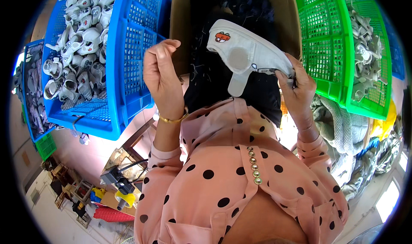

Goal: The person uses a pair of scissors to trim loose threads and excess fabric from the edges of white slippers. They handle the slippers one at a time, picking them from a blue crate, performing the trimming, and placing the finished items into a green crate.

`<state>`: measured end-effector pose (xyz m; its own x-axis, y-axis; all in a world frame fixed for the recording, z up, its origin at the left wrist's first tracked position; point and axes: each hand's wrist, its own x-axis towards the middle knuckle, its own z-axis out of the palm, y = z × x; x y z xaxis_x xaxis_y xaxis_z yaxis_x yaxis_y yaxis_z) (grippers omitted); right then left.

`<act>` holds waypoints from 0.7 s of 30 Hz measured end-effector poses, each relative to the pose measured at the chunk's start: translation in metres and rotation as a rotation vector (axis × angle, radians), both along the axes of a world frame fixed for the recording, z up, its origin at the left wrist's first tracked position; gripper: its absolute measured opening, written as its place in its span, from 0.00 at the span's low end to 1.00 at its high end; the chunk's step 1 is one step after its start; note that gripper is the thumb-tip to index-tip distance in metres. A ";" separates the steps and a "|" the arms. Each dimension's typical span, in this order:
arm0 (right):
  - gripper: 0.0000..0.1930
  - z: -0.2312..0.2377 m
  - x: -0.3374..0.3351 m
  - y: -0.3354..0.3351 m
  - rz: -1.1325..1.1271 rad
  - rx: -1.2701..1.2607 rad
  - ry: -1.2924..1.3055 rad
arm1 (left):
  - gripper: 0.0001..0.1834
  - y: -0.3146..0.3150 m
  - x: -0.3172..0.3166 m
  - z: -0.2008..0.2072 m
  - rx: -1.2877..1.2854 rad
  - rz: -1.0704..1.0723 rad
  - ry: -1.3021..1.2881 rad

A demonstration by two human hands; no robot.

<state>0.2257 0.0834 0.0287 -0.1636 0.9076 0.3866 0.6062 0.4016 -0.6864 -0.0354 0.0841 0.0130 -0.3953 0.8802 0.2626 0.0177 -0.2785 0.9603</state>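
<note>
White cloth shoe piece (254, 44): held aloft over the lap, in front of the cardboard box (179, 21), nearer the box's right edge than its left. It is gripped at its right end by the right hand (298, 83), thumb on the near side and fingers clamped behind the far edge. The piece is tilted, its left end raised. A red cartoon patch (222, 37) is seen near the upper left corner of the piece, a round mesh patch at its middle, and a short strap (238, 84) hanging from its lower edge.

Left hand (161, 70): raised beside the right wall of the blue basket (113, 72), well apart from the shoe piece. Its fingers are curled; whether the fingertips meet, or anything is pinched, cannot be told. A gold bracelet (174, 118) is worn at the wrist.

In the blue basket, similar white shoe pieces (88, 42) are heaped from the far edge toward the near edge. Dark cloth (231, 4) is seen between the box's side walls. Further pale pieces (365, 51) are held in the green basket (319, 42), beyond its left wall. Grey cloth (334, 119) is bunched below that basket's near edge. A pink shirt (201, 192) with black dots is worn.
</note>
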 end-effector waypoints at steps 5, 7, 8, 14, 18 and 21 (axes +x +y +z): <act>0.16 -0.015 -0.008 -0.014 -0.105 -0.367 0.504 | 0.26 -0.025 0.036 -0.007 -0.299 -0.453 -0.153; 0.15 -0.020 -0.018 -0.029 -0.110 -0.559 0.668 | 0.23 -0.028 0.050 -0.004 -0.471 -0.597 -0.283; 0.15 -0.022 -0.021 -0.034 -0.116 -0.655 0.749 | 0.20 -0.027 0.048 -0.003 -0.558 -0.626 -0.295; 0.21 -0.018 0.009 -0.035 0.025 -0.847 0.524 | 0.08 -0.013 0.009 0.002 -0.898 -0.918 -0.301; 0.23 0.002 0.006 -0.008 0.156 -0.521 0.036 | 0.17 0.000 0.009 0.001 -0.890 -1.097 0.337; 0.21 -0.004 0.000 0.000 0.176 -0.427 -0.277 | 0.23 0.016 0.022 0.002 -0.734 -1.268 0.572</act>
<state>0.2255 0.0835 0.0246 -0.3707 0.9244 -0.0901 0.7364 0.2335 -0.6350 -0.0136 0.1001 0.0151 0.6689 0.5465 -0.5039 0.5378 0.1122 0.8356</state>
